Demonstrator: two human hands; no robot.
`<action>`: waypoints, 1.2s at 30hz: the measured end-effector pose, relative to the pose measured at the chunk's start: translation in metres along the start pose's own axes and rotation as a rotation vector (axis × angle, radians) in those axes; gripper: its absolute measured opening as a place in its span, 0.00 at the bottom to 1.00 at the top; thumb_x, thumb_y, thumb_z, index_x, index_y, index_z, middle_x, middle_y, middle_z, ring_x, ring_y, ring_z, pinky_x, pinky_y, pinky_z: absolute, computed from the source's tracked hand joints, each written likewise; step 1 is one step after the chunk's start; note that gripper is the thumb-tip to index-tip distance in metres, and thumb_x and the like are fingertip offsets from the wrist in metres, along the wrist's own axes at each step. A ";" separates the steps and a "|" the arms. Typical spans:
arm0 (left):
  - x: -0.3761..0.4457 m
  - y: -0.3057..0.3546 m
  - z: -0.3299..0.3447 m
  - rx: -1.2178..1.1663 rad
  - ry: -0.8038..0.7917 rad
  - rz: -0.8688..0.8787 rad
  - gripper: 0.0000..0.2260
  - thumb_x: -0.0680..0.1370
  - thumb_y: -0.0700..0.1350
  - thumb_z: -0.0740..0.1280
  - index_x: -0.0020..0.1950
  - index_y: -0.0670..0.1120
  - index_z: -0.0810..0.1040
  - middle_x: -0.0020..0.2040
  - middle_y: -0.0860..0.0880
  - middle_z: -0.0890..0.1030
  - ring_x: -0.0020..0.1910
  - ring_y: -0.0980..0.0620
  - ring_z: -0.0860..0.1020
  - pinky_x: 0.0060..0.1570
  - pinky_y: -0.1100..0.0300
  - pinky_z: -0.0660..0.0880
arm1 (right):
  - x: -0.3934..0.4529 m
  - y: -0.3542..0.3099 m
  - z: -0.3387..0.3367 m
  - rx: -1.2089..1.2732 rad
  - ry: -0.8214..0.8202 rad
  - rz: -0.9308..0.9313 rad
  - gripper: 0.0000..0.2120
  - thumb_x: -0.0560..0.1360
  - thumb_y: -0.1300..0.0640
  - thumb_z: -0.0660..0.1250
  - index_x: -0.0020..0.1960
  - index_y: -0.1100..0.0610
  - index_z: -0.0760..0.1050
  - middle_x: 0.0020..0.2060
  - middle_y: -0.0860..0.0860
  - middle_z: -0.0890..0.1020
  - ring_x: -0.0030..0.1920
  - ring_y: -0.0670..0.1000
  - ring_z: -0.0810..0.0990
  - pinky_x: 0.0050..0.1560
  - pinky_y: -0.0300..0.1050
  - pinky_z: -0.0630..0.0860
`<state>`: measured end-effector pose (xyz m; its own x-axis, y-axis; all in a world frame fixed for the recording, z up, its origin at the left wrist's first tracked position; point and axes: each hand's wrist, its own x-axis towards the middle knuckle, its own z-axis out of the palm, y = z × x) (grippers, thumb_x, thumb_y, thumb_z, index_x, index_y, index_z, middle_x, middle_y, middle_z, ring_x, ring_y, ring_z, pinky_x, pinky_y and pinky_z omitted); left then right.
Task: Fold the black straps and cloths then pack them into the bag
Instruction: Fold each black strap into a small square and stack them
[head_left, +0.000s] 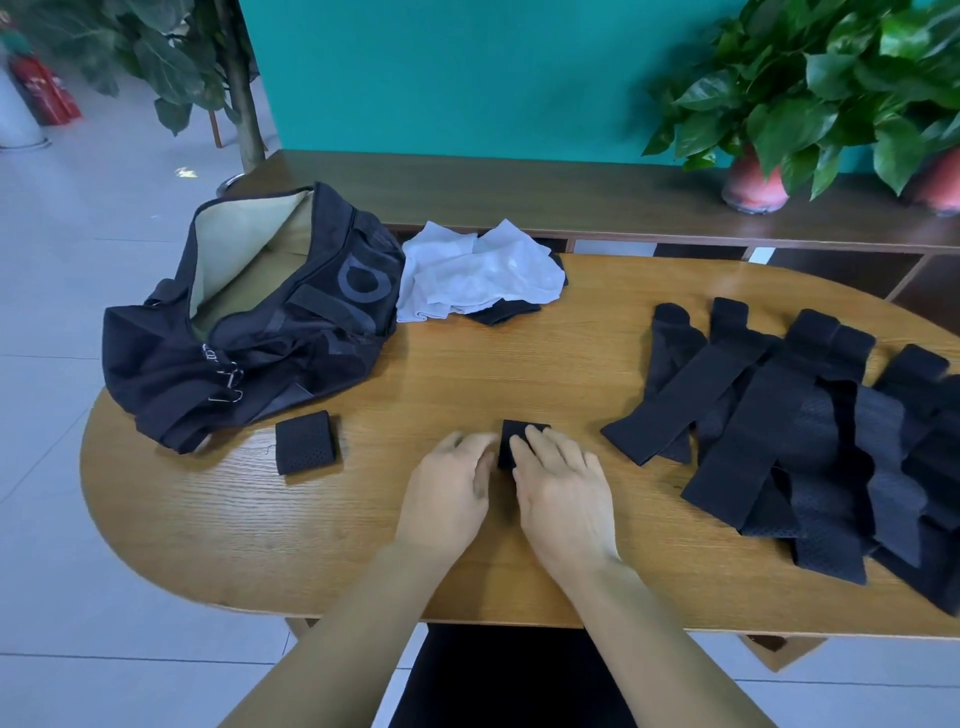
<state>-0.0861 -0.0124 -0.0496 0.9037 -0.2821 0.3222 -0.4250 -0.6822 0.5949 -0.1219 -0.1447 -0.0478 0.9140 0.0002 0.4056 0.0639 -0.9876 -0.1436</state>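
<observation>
Both hands sit side by side on the wooden bench, working on one small folded black strap that lies between and just beyond them. The left hand rests against the strap's left edge with its fingers loosely bent, and the right hand lays its fairly straight fingers over the strap's top, pressing it down; neither hand is curled round it. To the left of the left hand, well apart from it, another folded strap lies flat as a neat square. Beyond that square, further left and away from the person, the black bag slumps on the bench with its mouth gaping and a pale lining showing. Straight ahead of the hands, near the far edge, a crumpled white cloth lies on top of a black cloth, touching the bag's side. To the right of the right hand, a heap of unfolded black straps sprawls across the bench, overlapping one another
</observation>
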 end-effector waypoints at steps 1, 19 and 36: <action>-0.003 -0.003 -0.004 0.027 0.027 0.016 0.11 0.79 0.39 0.65 0.61 0.45 0.80 0.47 0.47 0.80 0.43 0.48 0.79 0.43 0.51 0.78 | -0.002 -0.002 0.002 -0.005 -0.030 -0.009 0.19 0.63 0.65 0.78 0.53 0.59 0.82 0.52 0.55 0.83 0.54 0.57 0.82 0.49 0.50 0.79; -0.030 -0.097 -0.093 0.535 -0.088 -0.248 0.30 0.78 0.36 0.56 0.80 0.44 0.52 0.80 0.48 0.52 0.79 0.49 0.46 0.76 0.54 0.43 | 0.052 -0.131 0.018 0.140 -0.471 -0.199 0.30 0.81 0.64 0.53 0.79 0.53 0.47 0.79 0.50 0.47 0.78 0.49 0.44 0.76 0.48 0.47; -0.006 -0.045 -0.058 0.378 -0.056 0.102 0.31 0.77 0.32 0.58 0.79 0.42 0.54 0.79 0.44 0.52 0.79 0.49 0.48 0.76 0.55 0.44 | 0.042 -0.052 -0.022 0.062 -0.206 -0.046 0.26 0.80 0.63 0.56 0.77 0.60 0.56 0.76 0.57 0.58 0.77 0.54 0.53 0.75 0.50 0.51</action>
<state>-0.0757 0.0593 -0.0357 0.8636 -0.3903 0.3191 -0.4730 -0.8462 0.2453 -0.0956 -0.0964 -0.0037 0.9717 0.0831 0.2212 0.1259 -0.9742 -0.1872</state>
